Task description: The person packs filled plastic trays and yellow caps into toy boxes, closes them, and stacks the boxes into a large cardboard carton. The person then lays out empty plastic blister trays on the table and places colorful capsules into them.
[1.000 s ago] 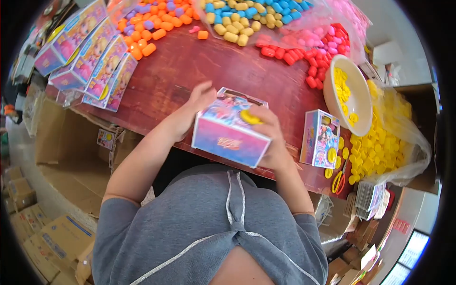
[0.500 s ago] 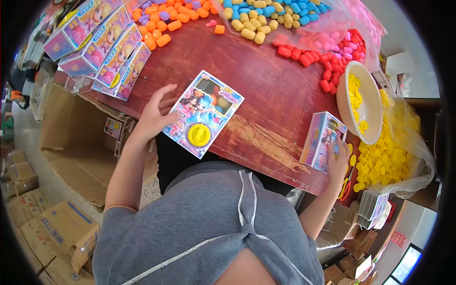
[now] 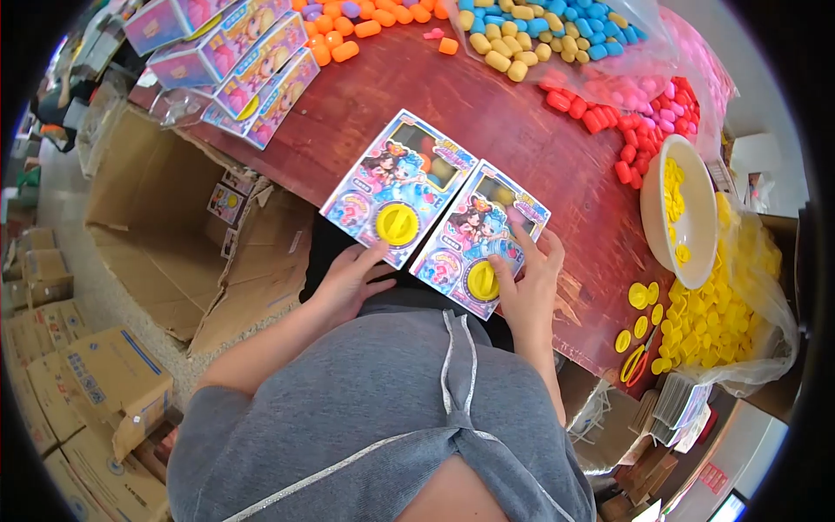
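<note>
The box by the right hand [image 3: 532, 287] has come from beside the bowl to lie next to the other box, at the near edge of the bench [image 3: 365, 78]. Both are printed pink-and-blue cardboard boxes, face up and slanted, each with a dark window and a round yellow plastic dial. The right hand holds the right box [image 3: 461, 244] at its outer side, thumb beside the dial. The left hand [image 3: 346, 283] is loosely spread, its fingertips at the lower edge of the left box [image 3: 370, 187]. To the right stand a tilted cream plastic bowl [image 3: 706, 222] partly filled with yellow pieces, orange-and-yellow-handled scissors [image 3: 633, 367] and a heap of yellow plastic pieces [image 3: 709, 326]. Farther back lie red capsules [image 3: 628, 152], blue and tan capsules [image 3: 517, 52] and orange capsules [image 3: 344, 50], with overlapping printed boxes [image 3: 252, 78] at the left
</note>
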Tool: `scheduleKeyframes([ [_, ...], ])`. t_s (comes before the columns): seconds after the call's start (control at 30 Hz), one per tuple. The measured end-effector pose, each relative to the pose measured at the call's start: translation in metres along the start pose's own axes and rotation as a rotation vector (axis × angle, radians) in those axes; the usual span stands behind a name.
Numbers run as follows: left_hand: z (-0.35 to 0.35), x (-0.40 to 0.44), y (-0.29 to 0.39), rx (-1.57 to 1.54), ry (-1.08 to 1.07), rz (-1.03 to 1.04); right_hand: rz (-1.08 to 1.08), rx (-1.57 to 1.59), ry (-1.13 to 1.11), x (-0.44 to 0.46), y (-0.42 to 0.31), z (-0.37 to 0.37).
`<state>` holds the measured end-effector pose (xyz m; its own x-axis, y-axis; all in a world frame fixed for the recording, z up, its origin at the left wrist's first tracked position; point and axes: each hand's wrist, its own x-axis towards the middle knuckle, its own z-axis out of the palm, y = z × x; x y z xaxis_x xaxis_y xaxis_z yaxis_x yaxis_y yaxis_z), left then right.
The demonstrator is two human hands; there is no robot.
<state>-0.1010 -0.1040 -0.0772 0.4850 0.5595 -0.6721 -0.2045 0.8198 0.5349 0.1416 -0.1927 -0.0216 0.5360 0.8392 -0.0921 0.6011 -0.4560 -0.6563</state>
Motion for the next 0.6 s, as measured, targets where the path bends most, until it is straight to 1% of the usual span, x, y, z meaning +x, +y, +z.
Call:
scheduleKeyframes([
  [0.07, 0.002, 0.003, -0.005, 0.004, -0.029, -0.016, -0.057, -0.024, 0.055, -0.005, 0.000, 0.008],
  [0.13, 0.007, 0.004, -0.011, 0.033, -0.029, -0.033, -0.067, -0.001, 0.054, -0.009, -0.004, 0.010],
  [0.17, 0.009, 0.006, -0.012, 0.019, -0.006, -0.007, -0.097, 0.010, 0.035, -0.010, -0.001, 0.013],
  [0.23, 0.011, 0.009, -0.012, 0.013, -0.052, -0.032, -0.136, -0.103, 0.091, -0.010, 0.006, 0.021],
  [0.3, 0.014, 0.011, -0.014, -0.057, -0.044, -0.017, -0.122, -0.132, 0.101, -0.011, 0.008, 0.025],
  [0.33, 0.014, 0.010, -0.014, -0.074, -0.024, 0.007, -0.152, -0.125, 0.083, -0.012, 0.010, 0.026],
  [0.4, 0.015, 0.006, -0.011, -0.045, -0.069, 0.004, -0.159, -0.107, 0.101, -0.011, 0.014, 0.027],
  [0.43, 0.015, 0.005, -0.009, -0.059, -0.059, 0.019, -0.179, -0.107, 0.090, -0.010, 0.013, 0.026],
  [0.57, 0.014, -0.006, 0.001, -0.077, -0.063, 0.186, -0.347, -0.022, 0.176, -0.005, 0.008, 0.020],
  [0.6, 0.013, -0.012, 0.005, -0.083, -0.058, 0.199, -0.362, -0.018, 0.172, -0.002, 0.007, 0.019],
])
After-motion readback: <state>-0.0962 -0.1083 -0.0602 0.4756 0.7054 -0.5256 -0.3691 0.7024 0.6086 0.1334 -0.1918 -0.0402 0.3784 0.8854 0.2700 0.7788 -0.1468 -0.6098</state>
